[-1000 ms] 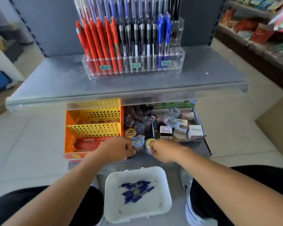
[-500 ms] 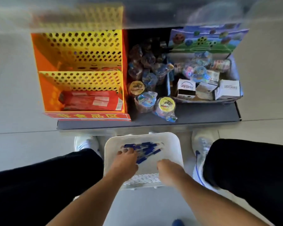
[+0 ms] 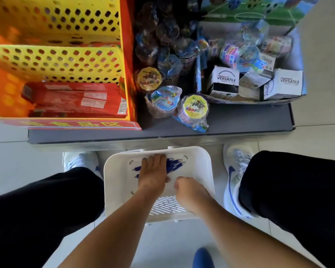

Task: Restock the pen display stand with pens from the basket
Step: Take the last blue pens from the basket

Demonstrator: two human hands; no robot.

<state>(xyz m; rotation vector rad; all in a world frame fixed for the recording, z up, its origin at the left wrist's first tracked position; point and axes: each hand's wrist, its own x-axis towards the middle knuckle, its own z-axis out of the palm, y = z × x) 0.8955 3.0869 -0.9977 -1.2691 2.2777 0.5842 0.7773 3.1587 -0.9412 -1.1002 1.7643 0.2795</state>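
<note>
Down in the white basket (image 3: 114,190), left grip (image 3: 154,173) lay with fingers extended across the blue pens (image 3: 174,164); right grip (image 3: 190,190) beside it curled, contents impossible to tell.

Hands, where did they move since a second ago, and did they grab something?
Both hands dropped from the grey low shelf into the white plastic basket on the floor. The left hand now lies over the blue pens; the right hand sits beside it, fingers hidden. No pen is lifted yet. The basket, the wrapped round toys and the orange and yellow box stayed put.
</note>
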